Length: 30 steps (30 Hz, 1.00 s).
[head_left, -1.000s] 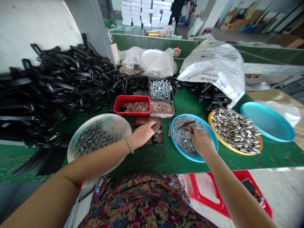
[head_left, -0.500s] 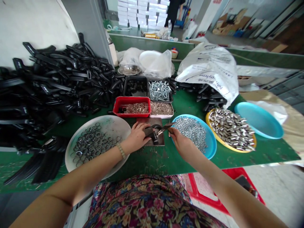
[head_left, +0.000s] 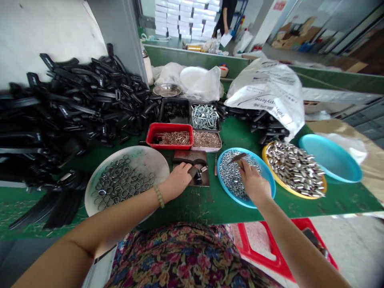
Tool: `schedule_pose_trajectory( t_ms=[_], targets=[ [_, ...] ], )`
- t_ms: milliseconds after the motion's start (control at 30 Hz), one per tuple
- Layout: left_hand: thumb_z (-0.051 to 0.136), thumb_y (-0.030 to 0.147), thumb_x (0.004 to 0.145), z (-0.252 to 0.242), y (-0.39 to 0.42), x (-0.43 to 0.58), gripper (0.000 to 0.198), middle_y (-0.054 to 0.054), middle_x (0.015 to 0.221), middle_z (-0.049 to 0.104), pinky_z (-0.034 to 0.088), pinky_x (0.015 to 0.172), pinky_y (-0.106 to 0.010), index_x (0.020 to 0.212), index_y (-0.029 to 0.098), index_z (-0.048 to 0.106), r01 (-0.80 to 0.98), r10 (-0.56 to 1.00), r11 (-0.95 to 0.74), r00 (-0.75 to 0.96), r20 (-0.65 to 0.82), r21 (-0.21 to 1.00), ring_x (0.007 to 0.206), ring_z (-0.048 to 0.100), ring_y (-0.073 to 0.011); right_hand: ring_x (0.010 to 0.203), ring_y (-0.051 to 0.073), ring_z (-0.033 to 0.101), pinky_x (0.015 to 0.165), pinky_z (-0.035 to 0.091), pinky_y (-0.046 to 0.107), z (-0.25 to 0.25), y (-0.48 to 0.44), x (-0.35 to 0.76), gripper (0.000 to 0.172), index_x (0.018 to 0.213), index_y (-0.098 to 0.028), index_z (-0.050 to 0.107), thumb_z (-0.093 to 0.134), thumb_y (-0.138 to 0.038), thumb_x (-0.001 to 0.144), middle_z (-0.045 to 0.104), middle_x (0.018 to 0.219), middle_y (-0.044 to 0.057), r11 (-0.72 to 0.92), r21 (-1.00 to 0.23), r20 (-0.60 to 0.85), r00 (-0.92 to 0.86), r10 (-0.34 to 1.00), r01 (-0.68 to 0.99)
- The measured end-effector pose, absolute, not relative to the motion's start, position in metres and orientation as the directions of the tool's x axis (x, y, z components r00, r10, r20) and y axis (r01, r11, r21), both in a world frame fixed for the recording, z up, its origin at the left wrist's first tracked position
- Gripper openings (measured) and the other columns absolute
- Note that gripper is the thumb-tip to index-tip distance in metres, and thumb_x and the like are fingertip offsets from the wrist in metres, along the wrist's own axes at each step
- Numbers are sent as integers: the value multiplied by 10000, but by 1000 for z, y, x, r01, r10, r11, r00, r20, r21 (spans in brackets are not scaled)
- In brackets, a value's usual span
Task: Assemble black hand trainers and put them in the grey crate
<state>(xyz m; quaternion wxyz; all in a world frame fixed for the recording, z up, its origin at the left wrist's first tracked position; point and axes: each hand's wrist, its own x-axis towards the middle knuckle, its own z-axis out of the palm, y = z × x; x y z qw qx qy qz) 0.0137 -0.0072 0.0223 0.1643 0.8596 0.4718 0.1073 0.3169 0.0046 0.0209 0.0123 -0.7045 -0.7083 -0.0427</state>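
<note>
Black plastic clip [head_left: 193,172]: sits on a brown metal plate [head_left: 204,182], under the left fingertips.
White plate [head_left: 159,164]: full of metal rings [head_left: 123,180].
Left hand [head_left: 177,182]: fingers close together, pressing down on the clip.
Blue plate [head_left: 220,172]: full of metal nuts [head_left: 231,180].
Right hand [head_left: 253,182]: pinching a flat dark blade [head_left: 238,157] above the nuts.
Yellow plate [head_left: 288,190]: piled with shiny metal tubes [head_left: 295,168].

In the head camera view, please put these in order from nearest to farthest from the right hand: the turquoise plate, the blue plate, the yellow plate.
From the right hand, nearest first:
1. Blue plate of hex nuts: directly under the hand.
2. Yellow plate of metal sleeves: to the right of the blue plate.
3. Turquoise plate: farther right, beyond the yellow plate.
</note>
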Motion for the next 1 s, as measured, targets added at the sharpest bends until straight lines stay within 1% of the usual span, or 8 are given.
schedule_pose_trajectory(
  t_ms=[67, 167, 233, 400, 533, 667, 867, 1000],
  targets=[
    [380, 228, 927, 34, -2, 17, 337, -98, 1085, 612, 444, 882, -335, 1211, 171, 552, 764, 880, -410, 474, -2, 498, 998, 562, -220, 886, 303, 597, 692, 459, 414, 17, 15, 326, 414, 1309, -199, 509, 387, -326, 935, 622, 1047, 173, 55, 118, 145, -73, 987, 991],
    [365, 350, 946, 44, 7, 17, 332, -70, 895, 660, 478, 738, -292, 984, 159, 633, 768, 904, -208, 388, -181, 606, 791, 617, -189, 1021, 295, 517, 830, 405, 417, 24, 48, 303, 347, 1190, -207, 607, 408, -340, 938, 610, 1098, 148, 206, 89, 234, -222, 947, 974],
    [369, 331, 944, 42, 9, 13, 334, -81, 843, 666, 471, 722, -305, 886, 147, 642, 832, 913, -191, 345, -216, 520, 763, 621, -199, 1000, 259, 518, 839, 389, 369, 33, 79, 274, 322, 1133, -195, 631, 408, -329, 944, 635, 1035, 123, 326, 40, 181, -328, 927, 944],
    [507, 391, 874, 41, 24, -1, 285, -114, 851, 664, 451, 762, -360, 797, 161, 657, 916, 925, -349, 370, -82, 197, 866, 599, -266, 1023, 273, 505, 823, 355, 362, 38, 144, 215, 221, 983, -138, 663, 478, -224, 897, 640, 1029, 157, 416, 40, 72, -417, 906, 909],
    [466, 359, 901, 56, 86, 21, 290, -126, 999, 649, 413, 809, -370, 906, 143, 661, 921, 931, -361, 346, 119, 148, 944, 560, -253, 1015, 269, 516, 844, 343, 367, 28, 156, 206, 215, 937, -98, 655, 457, -168, 891, 650, 1011, 178, 435, 0, 93, -433, 897, 900],
    [469, 240, 895, 53, 150, 59, 223, -113, 1009, 654, 351, 833, -414, 850, 150, 669, 916, 930, -367, 357, 89, 161, 1012, 501, -267, 976, 286, 550, 822, 376, 379, 27, 159, 211, 223, 938, -68, 644, 453, -172, 890, 657, 984, 206, 409, -64, 133, -399, 907, 910],
    [465, 250, 896, 33, 168, 73, 237, -118, 961, 662, 316, 838, -443, 822, 148, 666, 900, 922, -387, 376, 92, 199, 1001, 497, -276, 906, 196, 625, 800, 455, 288, 32, 141, 224, 230, 984, -140, 670, 466, -153, 881, 701, 979, 99, 397, -270, 166, -363, 917, 877],
    [450, 220, 891, 30, 169, 71, 234, -117, 974, 664, 313, 875, -481, 821, 148, 661, 886, 926, -377, 353, 134, 271, 1011, 517, -286, 842, 147, 650, 766, 485, 257, 28, 102, 213, 193, 950, -195, 686, 517, -182, 857, 716, 930, 29, 400, -602, 135, -406, 904, 691]
  ],
)
